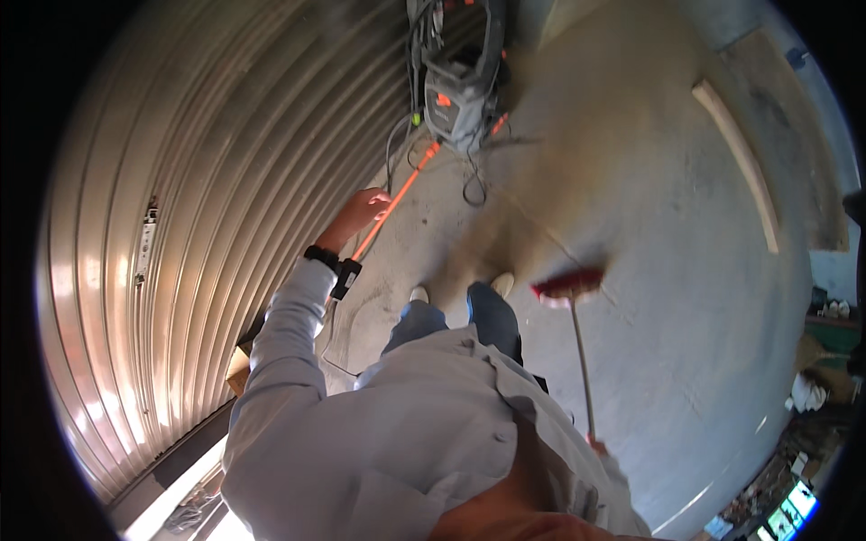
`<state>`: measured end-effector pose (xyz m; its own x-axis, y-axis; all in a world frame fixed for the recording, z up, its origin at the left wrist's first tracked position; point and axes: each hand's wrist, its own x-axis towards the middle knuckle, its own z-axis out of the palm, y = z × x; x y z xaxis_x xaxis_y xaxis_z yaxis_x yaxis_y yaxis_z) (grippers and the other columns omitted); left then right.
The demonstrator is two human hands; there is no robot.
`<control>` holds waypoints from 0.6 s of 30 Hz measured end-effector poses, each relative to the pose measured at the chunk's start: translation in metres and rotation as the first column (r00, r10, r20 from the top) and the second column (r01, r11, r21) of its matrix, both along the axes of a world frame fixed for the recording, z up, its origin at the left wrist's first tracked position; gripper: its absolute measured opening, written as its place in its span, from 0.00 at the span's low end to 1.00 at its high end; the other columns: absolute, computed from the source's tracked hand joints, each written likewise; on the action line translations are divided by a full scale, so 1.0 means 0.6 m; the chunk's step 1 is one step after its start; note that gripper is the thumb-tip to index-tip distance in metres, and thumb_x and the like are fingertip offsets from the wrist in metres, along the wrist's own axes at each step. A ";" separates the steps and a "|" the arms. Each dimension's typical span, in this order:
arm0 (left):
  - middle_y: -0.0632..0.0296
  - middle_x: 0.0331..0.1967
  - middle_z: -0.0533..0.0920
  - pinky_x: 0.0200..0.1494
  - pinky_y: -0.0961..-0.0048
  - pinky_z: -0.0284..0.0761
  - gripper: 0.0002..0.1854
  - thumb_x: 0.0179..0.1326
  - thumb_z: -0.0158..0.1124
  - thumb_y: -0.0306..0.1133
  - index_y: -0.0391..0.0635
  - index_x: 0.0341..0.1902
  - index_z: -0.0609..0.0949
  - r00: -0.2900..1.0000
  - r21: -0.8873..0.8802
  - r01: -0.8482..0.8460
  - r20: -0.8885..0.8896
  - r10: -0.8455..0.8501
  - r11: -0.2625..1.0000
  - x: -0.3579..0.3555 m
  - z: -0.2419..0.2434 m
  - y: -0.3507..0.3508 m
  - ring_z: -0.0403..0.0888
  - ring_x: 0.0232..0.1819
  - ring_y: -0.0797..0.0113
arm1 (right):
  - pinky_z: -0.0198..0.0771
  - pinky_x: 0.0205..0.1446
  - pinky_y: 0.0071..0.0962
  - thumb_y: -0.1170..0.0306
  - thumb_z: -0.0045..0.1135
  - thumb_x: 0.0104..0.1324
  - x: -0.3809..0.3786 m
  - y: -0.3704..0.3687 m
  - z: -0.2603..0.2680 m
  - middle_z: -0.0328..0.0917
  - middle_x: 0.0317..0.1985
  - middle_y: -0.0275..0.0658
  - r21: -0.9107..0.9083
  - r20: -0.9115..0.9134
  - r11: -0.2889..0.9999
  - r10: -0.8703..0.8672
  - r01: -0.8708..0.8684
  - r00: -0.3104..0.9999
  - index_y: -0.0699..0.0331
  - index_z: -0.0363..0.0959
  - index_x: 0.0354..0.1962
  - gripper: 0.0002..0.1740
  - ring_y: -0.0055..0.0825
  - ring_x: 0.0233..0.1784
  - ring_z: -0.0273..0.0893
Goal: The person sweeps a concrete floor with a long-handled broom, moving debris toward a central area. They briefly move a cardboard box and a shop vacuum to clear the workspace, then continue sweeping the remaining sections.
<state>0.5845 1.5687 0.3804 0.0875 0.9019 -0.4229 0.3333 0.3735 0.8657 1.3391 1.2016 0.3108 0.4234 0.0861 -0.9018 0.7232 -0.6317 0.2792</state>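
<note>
My left hand (365, 208) is raised at the middle left, its fingers loosely curled beside an orange pole (399, 196). Whether it touches the pole is not clear. A black box hangs near the wrist on a cable. Low on the right, my right hand (597, 445) holds the thin handle (582, 365) of a push broom, partly hidden by the shirt. The red broom head (570, 284) lies on the concrete floor to the right of my feet and looks blurred.
A grey and orange wheeled machine (457, 101) with looped cables stands ahead. Ribbed metal shutter (223, 196) rises on the left. A wooden strip (741, 155) lies on the floor at right, near a flat board (785, 128). Assorted items line the far right edge.
</note>
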 end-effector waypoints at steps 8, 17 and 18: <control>0.65 0.38 0.75 0.41 0.78 0.66 0.21 0.58 0.48 0.50 0.45 0.46 0.72 0.974 0.123 -0.190 0.147 0.171 0.974 0.099 0.118 0.276 0.71 0.39 0.76 | 0.67 0.44 0.41 0.42 0.49 0.46 0.098 -0.022 0.150 0.74 0.32 0.55 0.222 0.407 0.972 -0.020 -0.077 0.913 0.74 0.72 0.28 0.36 0.47 0.39 0.73; 0.56 0.60 0.61 0.61 0.55 0.46 0.36 0.56 0.45 0.58 0.49 0.63 0.55 0.793 0.129 -0.494 0.472 0.385 0.860 0.201 0.092 0.585 0.52 0.63 0.55 | 0.66 0.41 0.44 0.42 0.47 0.49 -0.005 0.356 0.097 0.74 0.32 0.55 0.375 0.344 0.893 0.116 -0.249 0.932 0.73 0.72 0.27 0.35 0.50 0.38 0.72; 0.59 0.52 0.67 0.57 0.75 0.54 0.32 0.56 0.45 0.58 0.45 0.54 0.67 0.739 0.169 -0.622 0.450 0.501 0.764 0.204 0.078 0.634 0.62 0.54 0.68 | 0.66 0.41 0.44 0.42 0.46 0.49 -0.017 0.410 0.100 0.74 0.32 0.55 0.387 0.333 0.885 0.126 -0.257 0.935 0.73 0.72 0.27 0.35 0.50 0.38 0.72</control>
